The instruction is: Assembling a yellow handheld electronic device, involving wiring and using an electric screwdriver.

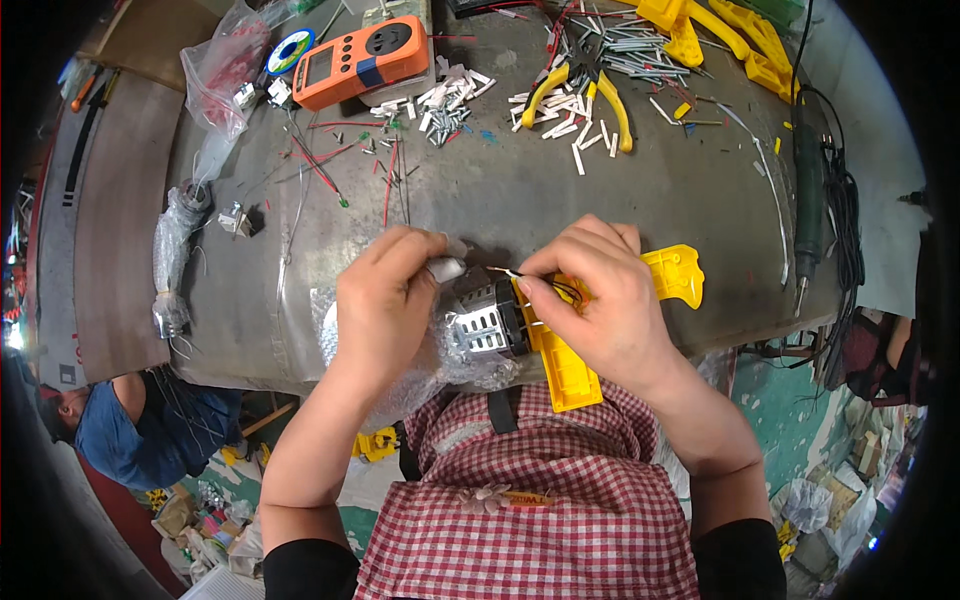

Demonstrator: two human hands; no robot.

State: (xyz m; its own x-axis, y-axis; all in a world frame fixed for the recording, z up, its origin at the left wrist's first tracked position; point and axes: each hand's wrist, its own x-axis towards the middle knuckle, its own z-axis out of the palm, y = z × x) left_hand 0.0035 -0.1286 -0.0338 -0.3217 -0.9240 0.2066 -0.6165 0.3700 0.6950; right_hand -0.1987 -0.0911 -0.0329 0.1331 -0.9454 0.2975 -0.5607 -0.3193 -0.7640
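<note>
My right hand point(600, 295) is closed, with thumb and forefinger pinching a thin dark wire point(513, 274) whose bare end points left. Below it lies a yellow plastic housing point(570, 378), partly covered by this hand. A slotted silver metal tube point(482, 331) with a black collar point(513, 318) rests beside the housing, its left part in bubble wrap point(440, 365). Curled over the wrap, my left hand point(385, 295) has pale coverings on its thumb and forefinger tips. Those tips are close together, just left of the bare wire end; what they hold is hidden.
Farther back are an orange multimeter point(362, 62), yellow-handled pliers point(612, 112), white sleeves point(575, 125) and metal rods point(635, 45). A bubble-wrapped bundle point(172, 262) lies left. On the right sits a soldering iron point(808, 220) with a cable. Another person point(150, 430) is at lower left.
</note>
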